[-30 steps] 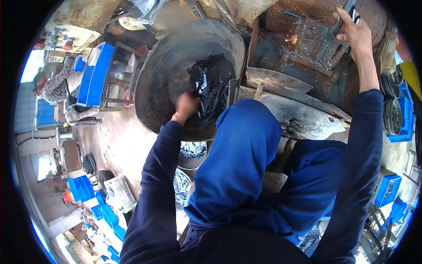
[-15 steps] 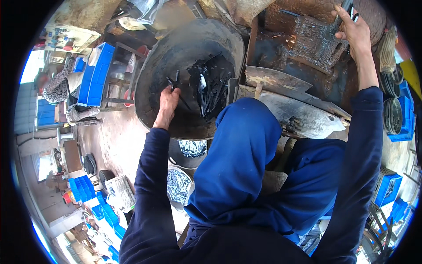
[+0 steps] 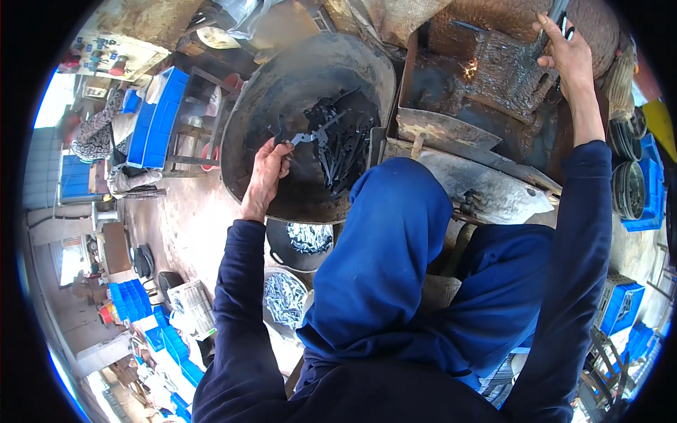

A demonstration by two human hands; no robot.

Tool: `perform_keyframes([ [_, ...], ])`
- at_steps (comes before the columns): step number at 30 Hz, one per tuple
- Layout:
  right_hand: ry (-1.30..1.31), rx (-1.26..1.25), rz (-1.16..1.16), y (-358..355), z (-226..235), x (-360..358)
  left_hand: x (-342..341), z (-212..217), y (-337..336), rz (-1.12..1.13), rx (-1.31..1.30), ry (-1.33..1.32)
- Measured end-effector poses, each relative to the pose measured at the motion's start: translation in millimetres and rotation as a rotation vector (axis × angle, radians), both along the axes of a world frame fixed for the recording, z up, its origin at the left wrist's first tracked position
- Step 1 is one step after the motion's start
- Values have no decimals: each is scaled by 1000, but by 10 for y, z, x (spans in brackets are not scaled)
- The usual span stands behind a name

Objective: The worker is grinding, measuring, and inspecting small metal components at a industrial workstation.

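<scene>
Blackened metal fills most of what we see. Our left hand point(image 3: 266, 171) reaches into a big round dark pan point(image 3: 282, 92) and pinches the end of a flat metal piece point(image 3: 305, 137) between fingers and thumb, lifted a little off the pan's floor. Just to the right of that hand lies a heap of dark metal pieces point(image 3: 342, 144), close to the held one. Below the same hand, outside the pan's rim, sit two smaller bowls of shiny metal parts point(image 3: 309, 237), one under the other.

Our right hand point(image 3: 568, 60) is raised well apart from the left, far to the right and higher. Its fingers are closed about a dark lever handle point(image 3: 553, 21) on a rusty press machine point(image 3: 508, 70). Left of this hand a small orange spark point(image 3: 470, 68) glows on the machine. Blue sleeves cover both arms, and a blue hood point(image 3: 395, 247) hangs between them.
</scene>
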State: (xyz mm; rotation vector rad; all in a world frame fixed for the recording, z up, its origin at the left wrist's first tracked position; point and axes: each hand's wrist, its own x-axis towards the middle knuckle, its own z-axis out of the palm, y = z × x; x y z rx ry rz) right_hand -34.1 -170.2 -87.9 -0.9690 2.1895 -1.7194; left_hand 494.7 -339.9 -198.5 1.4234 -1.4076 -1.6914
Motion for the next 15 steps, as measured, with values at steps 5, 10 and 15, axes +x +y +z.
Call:
perform_keyframes([
  [5,32,-20,6,87,97,-21,-48,16,-31,-145,-80,7],
  [10,-37,-18,-53,37,249,218,-49,77,-87,-216,-49,-87],
  [15,-91,-51,-121,23,314,315,-208,30,-55,-306,4,-185],
])
